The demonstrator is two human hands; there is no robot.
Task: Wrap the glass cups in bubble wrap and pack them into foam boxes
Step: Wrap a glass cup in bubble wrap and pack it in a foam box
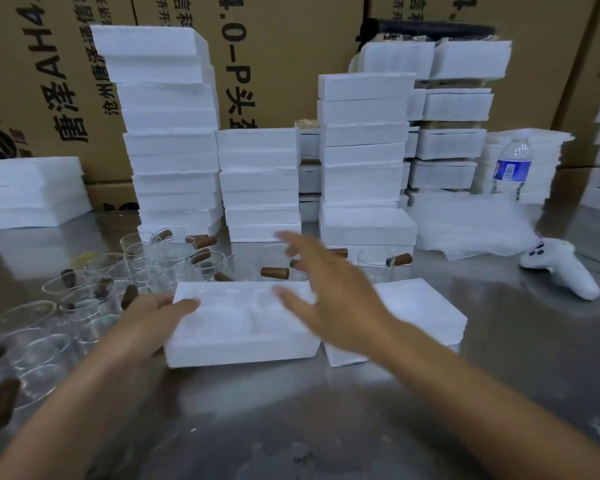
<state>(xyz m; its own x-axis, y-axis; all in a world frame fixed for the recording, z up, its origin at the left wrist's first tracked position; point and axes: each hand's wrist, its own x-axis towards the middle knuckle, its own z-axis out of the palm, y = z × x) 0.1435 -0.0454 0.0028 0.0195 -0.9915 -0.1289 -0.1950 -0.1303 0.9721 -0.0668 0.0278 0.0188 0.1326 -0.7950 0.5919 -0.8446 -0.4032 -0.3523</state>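
At nine o'clock the glass cups (146, 261) stand bare on the steel table (291, 410), none wrapped; the left hand (160, 313) grips the left end of the open foam box (236, 327) at centre, its hollows seemingly empty; the right hand (329, 292) hovers above, fingers spread wide, holding nothing; bubble wrap (471, 223) lies at two o'clock; this box's packing looks barely begun.
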